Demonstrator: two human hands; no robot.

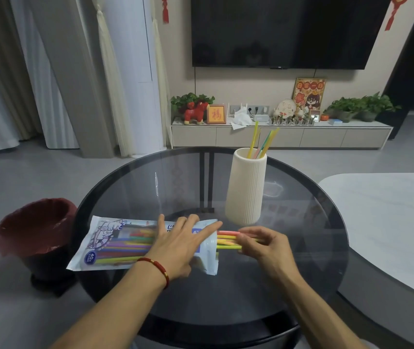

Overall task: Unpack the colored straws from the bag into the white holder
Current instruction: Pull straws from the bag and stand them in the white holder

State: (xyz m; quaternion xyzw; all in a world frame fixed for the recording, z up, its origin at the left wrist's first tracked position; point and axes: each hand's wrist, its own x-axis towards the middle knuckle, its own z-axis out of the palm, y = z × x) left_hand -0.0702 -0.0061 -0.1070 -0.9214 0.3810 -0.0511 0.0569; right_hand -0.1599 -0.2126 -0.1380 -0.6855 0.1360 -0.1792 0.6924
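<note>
Straws stick out of the open end of the bag, pink and yellow and green ones, and most of them are inside it, showing through the clear part. The bag lies flat on the glass table with its open end turned to the right, so the straws can slide out sideways. The left hand lies on top of the bag with its fingers spread flat, and I think it presses down so the bag does not slip when the straws get pulled. The right hand pinches the ends of a few straws between thumb and fingers, right at the mouth of the bag. The holder stands up straight just behind the right hand, close by, so the trip to it is short. A few straws already lean inside it, poking out of the top. Lots more are left in the bag, so the job looks like it is only just begun. A dark red bin sits on the floor to the left, maybe for the bag when it is done.
</note>
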